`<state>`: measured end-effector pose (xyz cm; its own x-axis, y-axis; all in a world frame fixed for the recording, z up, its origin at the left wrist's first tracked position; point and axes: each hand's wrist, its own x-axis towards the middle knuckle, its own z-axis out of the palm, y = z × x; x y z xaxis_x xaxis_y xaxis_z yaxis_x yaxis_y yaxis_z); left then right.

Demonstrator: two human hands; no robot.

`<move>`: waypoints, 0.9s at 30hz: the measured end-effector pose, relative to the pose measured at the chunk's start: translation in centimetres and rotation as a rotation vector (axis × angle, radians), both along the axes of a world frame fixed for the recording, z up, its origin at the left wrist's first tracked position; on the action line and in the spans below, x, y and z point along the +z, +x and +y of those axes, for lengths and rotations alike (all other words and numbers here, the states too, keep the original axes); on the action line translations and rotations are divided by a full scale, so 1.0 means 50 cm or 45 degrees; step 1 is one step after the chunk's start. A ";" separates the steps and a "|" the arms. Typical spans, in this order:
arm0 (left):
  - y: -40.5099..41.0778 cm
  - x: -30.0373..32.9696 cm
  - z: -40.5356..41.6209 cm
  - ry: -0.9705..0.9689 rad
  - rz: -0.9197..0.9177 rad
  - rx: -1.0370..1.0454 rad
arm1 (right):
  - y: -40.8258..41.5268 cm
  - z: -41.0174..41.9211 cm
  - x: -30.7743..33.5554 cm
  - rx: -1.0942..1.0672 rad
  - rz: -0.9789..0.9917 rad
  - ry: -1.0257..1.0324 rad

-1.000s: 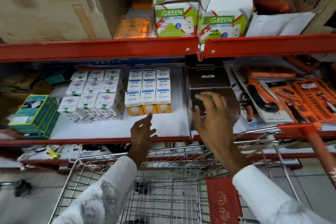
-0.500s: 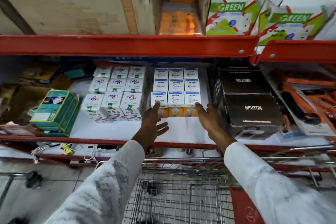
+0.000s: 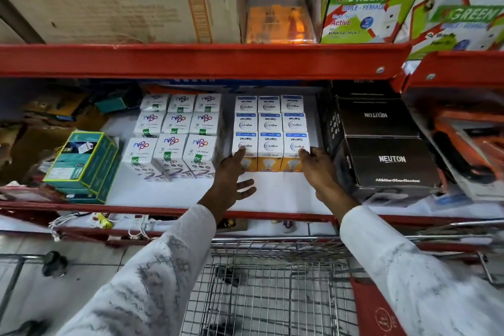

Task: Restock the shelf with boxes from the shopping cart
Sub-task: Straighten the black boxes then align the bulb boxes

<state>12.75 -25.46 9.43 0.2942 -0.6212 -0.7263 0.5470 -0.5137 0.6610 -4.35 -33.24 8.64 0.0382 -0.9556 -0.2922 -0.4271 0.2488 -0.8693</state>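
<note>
A block of white and orange Wipro bulb boxes (image 3: 269, 133) stands on the white middle shelf (image 3: 174, 191). My left hand (image 3: 231, 177) lies flat against the front left box, fingers spread. My right hand (image 3: 317, 169) presses the front right box of the same row, fingers on its corner. Neither hand holds a box. The wire shopping cart (image 3: 272, 286) is below my arms; the part of its basket in view shows no boxes.
White Nippo boxes (image 3: 174, 133) stand left of the Wipro block, black Neuton boxes (image 3: 381, 144) to its right. Teal boxes (image 3: 81, 163) sit at the shelf's left front. Orange tool packs (image 3: 469, 144) lie far right. A red beam (image 3: 204, 60) carries cartons overhead.
My right hand left the black Neuton box and came to the Wipro row. Both hands moved forward onto the front boxes, and my view shifted left and closer.
</note>
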 end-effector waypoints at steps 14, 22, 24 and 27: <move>0.043 0.097 0.130 -0.071 -0.064 -0.242 | 0.029 0.118 0.058 -0.406 -0.076 -0.738; 0.266 0.121 0.274 -0.175 -0.840 0.336 | 0.223 0.220 0.049 0.136 -0.099 -0.232; 0.322 0.093 0.277 -0.135 -0.625 0.388 | 0.269 0.214 0.042 0.166 -0.103 0.090; 0.363 0.057 0.258 -0.148 -0.399 0.351 | 0.318 0.205 0.048 0.144 -0.101 0.169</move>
